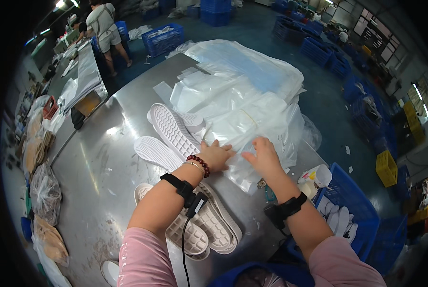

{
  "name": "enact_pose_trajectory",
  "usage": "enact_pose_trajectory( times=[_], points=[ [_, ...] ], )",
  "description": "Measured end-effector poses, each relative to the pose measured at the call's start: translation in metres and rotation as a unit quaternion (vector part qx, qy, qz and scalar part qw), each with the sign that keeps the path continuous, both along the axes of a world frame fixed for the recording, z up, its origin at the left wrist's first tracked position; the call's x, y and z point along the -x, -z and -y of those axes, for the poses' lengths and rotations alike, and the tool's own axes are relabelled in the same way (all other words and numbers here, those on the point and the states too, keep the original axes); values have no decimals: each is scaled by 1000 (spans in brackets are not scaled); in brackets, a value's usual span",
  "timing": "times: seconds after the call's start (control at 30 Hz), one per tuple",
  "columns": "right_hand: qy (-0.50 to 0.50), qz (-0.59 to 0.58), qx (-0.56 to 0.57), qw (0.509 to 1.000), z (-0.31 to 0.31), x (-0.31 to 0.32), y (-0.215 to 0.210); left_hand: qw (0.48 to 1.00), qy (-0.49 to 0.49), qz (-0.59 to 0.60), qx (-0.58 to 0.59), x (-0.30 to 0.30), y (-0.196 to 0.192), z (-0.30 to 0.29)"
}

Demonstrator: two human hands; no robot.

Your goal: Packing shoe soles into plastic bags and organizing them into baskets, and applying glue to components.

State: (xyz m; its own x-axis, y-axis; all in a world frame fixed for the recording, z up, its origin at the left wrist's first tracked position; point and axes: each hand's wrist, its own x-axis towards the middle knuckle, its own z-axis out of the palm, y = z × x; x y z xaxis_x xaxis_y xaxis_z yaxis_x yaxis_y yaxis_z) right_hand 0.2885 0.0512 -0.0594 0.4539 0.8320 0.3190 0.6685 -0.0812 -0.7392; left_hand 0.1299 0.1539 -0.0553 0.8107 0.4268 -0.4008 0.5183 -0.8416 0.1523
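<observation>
My left hand (215,156) lies palm down with its fingers spread, between the white shoe soles and the clear plastic bags. Right of it, my right hand (263,155) is held over the near part of the bags, thumb and fingers apart. A thick pile of clear plastic bags (238,103) covers the far right of the metal table. White shoe soles, among them a ridged one (168,125) and a flatter one (157,152), lie to the left. Under my left forearm are several off-white soles (213,225), partly hidden, with their gridded insides up.
The metal table (97,179) reaches out to the left. A white cup (319,176) stands at its right edge, beside a blue crate (355,201) holding white pieces. Packed plastic bags (45,193) line the left side. Blue crates (163,40) and a person (104,28) are farther back.
</observation>
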Motion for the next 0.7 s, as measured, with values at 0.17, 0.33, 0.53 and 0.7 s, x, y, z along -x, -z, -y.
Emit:
enact_pose_trajectory(
  times=[0.17, 0.33, 0.53, 0.7],
  points=[
    [-75, 102, 228, 965, 1, -2, 1, 999, 19, 27, -19, 2, 3, 0],
    [-133, -382, 177, 897, -12, -17, -48, 999, 1, 17, -46, 3, 7, 0],
    [-301, -543, -236, 747, 27, -22, -182, 999, 7, 10, -46, 0, 14, -3],
    [-403, -488, -314, 707, 68, -6, -237, 998, -22, 50, 26, -3, -6, -7]
  ],
)
